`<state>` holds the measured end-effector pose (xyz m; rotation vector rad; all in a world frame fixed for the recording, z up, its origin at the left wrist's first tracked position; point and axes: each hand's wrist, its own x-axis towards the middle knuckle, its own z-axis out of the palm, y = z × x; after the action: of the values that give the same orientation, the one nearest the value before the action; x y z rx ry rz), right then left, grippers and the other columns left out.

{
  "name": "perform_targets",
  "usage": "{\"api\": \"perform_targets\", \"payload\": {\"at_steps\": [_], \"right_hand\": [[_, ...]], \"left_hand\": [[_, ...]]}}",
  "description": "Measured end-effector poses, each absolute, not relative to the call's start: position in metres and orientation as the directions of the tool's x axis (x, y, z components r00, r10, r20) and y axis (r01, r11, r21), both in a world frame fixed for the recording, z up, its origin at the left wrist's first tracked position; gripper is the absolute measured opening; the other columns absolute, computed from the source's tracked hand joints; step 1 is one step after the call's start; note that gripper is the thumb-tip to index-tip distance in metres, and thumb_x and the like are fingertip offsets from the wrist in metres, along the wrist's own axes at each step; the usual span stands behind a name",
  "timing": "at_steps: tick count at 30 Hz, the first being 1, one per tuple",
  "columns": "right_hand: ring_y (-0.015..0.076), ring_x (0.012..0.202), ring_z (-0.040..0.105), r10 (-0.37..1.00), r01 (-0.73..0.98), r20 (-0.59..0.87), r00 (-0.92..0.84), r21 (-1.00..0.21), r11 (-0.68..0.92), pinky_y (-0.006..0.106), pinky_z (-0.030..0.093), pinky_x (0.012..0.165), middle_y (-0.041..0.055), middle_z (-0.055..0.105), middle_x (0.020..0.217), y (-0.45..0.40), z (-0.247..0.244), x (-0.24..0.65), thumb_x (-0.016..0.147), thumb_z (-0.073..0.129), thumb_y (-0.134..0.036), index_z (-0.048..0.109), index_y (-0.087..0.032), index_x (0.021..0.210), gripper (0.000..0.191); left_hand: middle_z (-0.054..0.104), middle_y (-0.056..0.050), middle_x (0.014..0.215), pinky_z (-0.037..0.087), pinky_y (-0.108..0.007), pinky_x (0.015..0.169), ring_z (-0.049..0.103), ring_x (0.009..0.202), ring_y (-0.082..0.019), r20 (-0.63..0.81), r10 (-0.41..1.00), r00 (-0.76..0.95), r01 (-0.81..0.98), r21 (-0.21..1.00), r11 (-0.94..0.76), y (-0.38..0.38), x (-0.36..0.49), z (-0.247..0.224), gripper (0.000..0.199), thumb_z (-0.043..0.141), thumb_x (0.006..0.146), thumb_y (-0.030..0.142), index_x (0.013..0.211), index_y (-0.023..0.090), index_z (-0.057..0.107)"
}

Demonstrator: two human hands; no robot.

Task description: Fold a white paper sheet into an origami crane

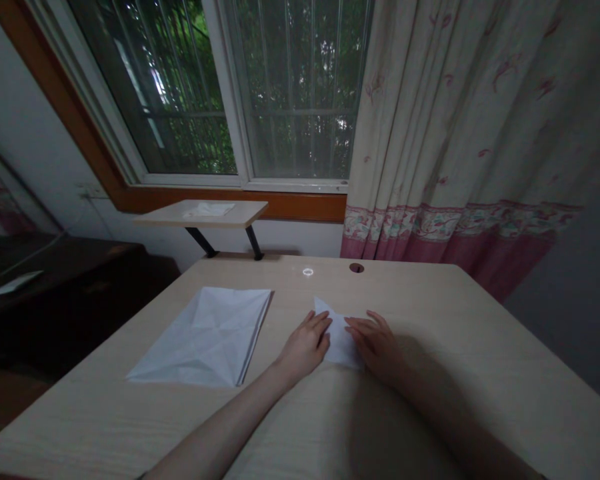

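A small folded white paper [341,347] lies on the desk with a pointed corner at its upper left. My left hand [304,347] is at its left edge, closed on it, with bent fingertips on top and the thumb low beside the edge. From the right, my right hand [377,347] rests its fingertips on the paper, its fingers apart and one finger raised. The paper's right edge is partly hidden under that hand. Left of both hands sits a stack of larger creased white sheets [207,337].
The pale wooden desk [155,440] has a round cable hole [357,268] near its back edge. A small raised shelf [165,217] at the back left holds white paper [213,209]. Behind are a window and a curtain [430,133]; a dark table [80,273] stands at the left.
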<state>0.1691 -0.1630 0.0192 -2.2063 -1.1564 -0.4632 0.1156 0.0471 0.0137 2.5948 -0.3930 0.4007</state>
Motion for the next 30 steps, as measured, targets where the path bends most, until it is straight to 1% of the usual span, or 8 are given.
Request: {"api": "perform_targets", "payload": {"at_steps": [4, 8, 11, 15, 19, 24, 27, 30], "right_hand": [[0.0208, 0.105, 0.068, 0.61, 0.816, 0.541, 0.578, -0.392, -0.426, 0.05, 0.046, 0.104, 0.0067, 0.073, 0.115, -0.163, 0.009, 0.171, 0.099, 0.04, -0.024, 0.066, -0.025, 0.12, 0.034], [0.0232, 0.105, 0.068, 0.595, 0.824, 0.572, 0.565, -0.36, -0.437, 0.046, 0.055, 0.094, 0.0057, 0.073, 0.113, -0.168, -0.005, 0.175, 0.091, 0.046, -0.018, 0.066, -0.027, 0.12, 0.037], [0.0224, 0.103, 0.068, 0.603, 0.842, 0.588, 0.539, -0.352, -0.409, 0.044, 0.056, 0.091, 0.0074, 0.073, 0.112, -0.169, -0.005, 0.174, 0.087, 0.046, -0.015, 0.066, -0.025, 0.12, 0.039], [0.0232, 0.107, 0.064, 0.689, 0.86, 0.519, 0.505, -0.368, -0.353, 0.045, 0.053, 0.093, 0.0103, 0.071, 0.114, -0.168, 0.009, 0.169, 0.09, 0.048, -0.017, 0.064, -0.019, 0.121, 0.036], [0.0257, 0.115, 0.06, 0.754, 0.885, 0.479, 0.45, -0.352, -0.305, 0.049, 0.048, 0.099, 0.0099, 0.067, 0.125, -0.167, 0.016, 0.168, 0.093, 0.057, -0.033, 0.062, -0.021, 0.125, 0.034], [0.028, 0.116, 0.059, 0.766, 0.898, 0.494, 0.412, -0.365, -0.247, 0.049, 0.047, 0.097, 0.0114, 0.066, 0.127, -0.17, 0.01, 0.173, 0.084, 0.067, -0.059, 0.064, -0.023, 0.123, 0.054], [0.03, 0.114, 0.06, 0.774, 0.883, 0.466, 0.428, -0.399, -0.248, 0.049, 0.047, 0.096, 0.0121, 0.066, 0.126, -0.17, 0.005, 0.176, 0.074, 0.072, -0.067, 0.064, -0.025, 0.124, 0.065], [0.0303, 0.111, 0.062, 0.755, 0.879, 0.49, 0.435, -0.413, -0.239, 0.049, 0.047, 0.095, 0.012, 0.068, 0.122, -0.169, 0.001, 0.177, 0.071, 0.074, -0.067, 0.066, -0.025, 0.122, 0.066]], "left_hand": [[0.053, -0.013, 0.143, 0.031, -0.05, 0.117, 0.048, 0.134, -0.023, 0.352, -0.244, 0.904, -0.374, 0.37, -0.85, 0.049, 0.116, 0.015, 0.04, 0.045, 0.092, 0.011, 0.128, 0.017, 0.06], [0.054, -0.009, 0.142, 0.028, -0.055, 0.116, 0.047, 0.131, -0.026, 0.385, -0.202, 0.9, -0.324, 0.285, -0.902, 0.048, 0.113, 0.02, 0.037, 0.051, 0.093, 0.013, 0.125, 0.026, 0.064], [0.055, -0.006, 0.139, 0.032, -0.055, 0.112, 0.048, 0.125, -0.028, 0.402, -0.133, 0.906, -0.242, 0.234, -0.942, 0.048, 0.112, 0.023, 0.036, 0.056, 0.093, 0.017, 0.123, 0.033, 0.066], [0.056, -0.006, 0.135, 0.04, -0.051, 0.104, 0.047, 0.117, -0.03, 0.421, -0.029, 0.907, -0.141, 0.237, -0.961, 0.049, 0.113, 0.023, 0.033, 0.059, 0.092, 0.02, 0.12, 0.034, 0.068], [0.057, -0.005, 0.133, 0.042, -0.049, 0.101, 0.045, 0.118, -0.03, 0.448, 0.026, 0.893, -0.103, 0.261, -0.96, 0.052, 0.114, 0.02, 0.028, 0.06, 0.092, 0.023, 0.115, 0.033, 0.071], [0.057, -0.004, 0.133, 0.043, -0.048, 0.099, 0.046, 0.117, -0.03, 0.437, 0.041, 0.899, -0.084, 0.263, -0.961, 0.053, 0.115, 0.019, 0.027, 0.06, 0.092, 0.026, 0.115, 0.034, 0.071], [0.057, -0.003, 0.134, 0.041, -0.047, 0.101, 0.046, 0.118, -0.029, 0.403, 0.059, 0.913, -0.05, 0.255, -0.966, 0.052, 0.115, 0.022, 0.027, 0.061, 0.092, 0.027, 0.116, 0.036, 0.071], [0.057, -0.002, 0.135, 0.04, -0.046, 0.102, 0.045, 0.119, -0.029, 0.382, 0.077, 0.921, -0.026, 0.257, -0.966, 0.052, 0.115, 0.024, 0.027, 0.062, 0.092, 0.027, 0.115, 0.038, 0.071]]}}
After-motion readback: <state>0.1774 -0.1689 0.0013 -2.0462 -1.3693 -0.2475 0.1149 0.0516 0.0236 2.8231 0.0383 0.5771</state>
